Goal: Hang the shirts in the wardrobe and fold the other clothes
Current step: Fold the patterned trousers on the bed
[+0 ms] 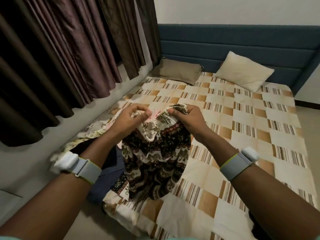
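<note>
A patterned garment [155,156], dark brown and cream with elephant prints, hangs over the bed in front of me. My left hand [131,116] pinches its cream waistband on the left. My right hand [187,115] grips the same band on the right, thumb on top. The cloth drapes down from both hands and its lower end touches the bedsheet. Under and left of it lies a heap of other clothes [103,170], with a dark blue piece and a pale floral piece [83,141] showing.
The bed has a checked cream and brown sheet [242,135]. Two pillows [244,70] lie against a blue headboard [233,42]. Dark brown curtains [60,58] hang along the left, above a grey ledge.
</note>
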`<action>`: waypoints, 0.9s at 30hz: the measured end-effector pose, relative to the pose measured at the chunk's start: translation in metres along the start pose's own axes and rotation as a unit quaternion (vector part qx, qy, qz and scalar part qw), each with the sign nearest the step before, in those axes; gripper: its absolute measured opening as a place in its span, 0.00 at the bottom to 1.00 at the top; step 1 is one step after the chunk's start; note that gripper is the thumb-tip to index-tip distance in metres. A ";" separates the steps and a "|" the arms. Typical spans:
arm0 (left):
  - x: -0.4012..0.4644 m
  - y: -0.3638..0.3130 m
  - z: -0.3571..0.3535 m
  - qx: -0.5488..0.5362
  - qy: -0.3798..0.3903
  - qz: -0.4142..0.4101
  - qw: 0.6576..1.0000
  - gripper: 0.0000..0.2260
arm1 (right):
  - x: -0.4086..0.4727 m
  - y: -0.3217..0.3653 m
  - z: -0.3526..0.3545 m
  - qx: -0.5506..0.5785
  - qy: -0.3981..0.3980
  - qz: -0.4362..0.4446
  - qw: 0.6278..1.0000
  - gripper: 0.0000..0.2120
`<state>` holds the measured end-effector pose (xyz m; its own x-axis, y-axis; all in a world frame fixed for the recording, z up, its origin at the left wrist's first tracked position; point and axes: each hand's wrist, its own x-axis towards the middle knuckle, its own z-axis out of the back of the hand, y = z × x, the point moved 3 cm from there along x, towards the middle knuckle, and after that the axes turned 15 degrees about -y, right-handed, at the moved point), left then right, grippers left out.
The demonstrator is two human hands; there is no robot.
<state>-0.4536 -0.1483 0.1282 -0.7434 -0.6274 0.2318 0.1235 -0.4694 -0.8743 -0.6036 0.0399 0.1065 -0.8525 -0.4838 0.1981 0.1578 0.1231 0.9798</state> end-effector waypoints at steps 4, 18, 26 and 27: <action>-0.012 -0.021 -0.035 0.114 0.117 -0.037 0.986 0.28 | -0.005 0.012 -0.023 -0.010 0.029 0.041 0.999 0.13; -0.014 -0.146 -0.057 -0.109 0.088 -0.088 0.986 0.10 | -0.076 -0.092 -0.011 -0.128 0.210 -0.089 0.965 0.34; 0.017 -0.118 -0.037 -0.258 0.043 0.092 0.961 0.08 | -0.106 -0.146 -0.037 -0.202 0.253 -0.133 0.937 0.32; 0.023 -0.105 -0.030 -0.269 0.035 0.121 0.955 0.08 | -0.114 -0.159 -0.028 -0.205 0.257 -0.147 0.933 0.30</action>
<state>-0.5031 -0.0948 0.2121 -0.7798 -0.6258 -0.0173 -0.0448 0.0834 -0.9955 -0.5171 0.0515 -0.0708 -0.5538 -0.8092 -0.1963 0.2223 -0.3709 0.9017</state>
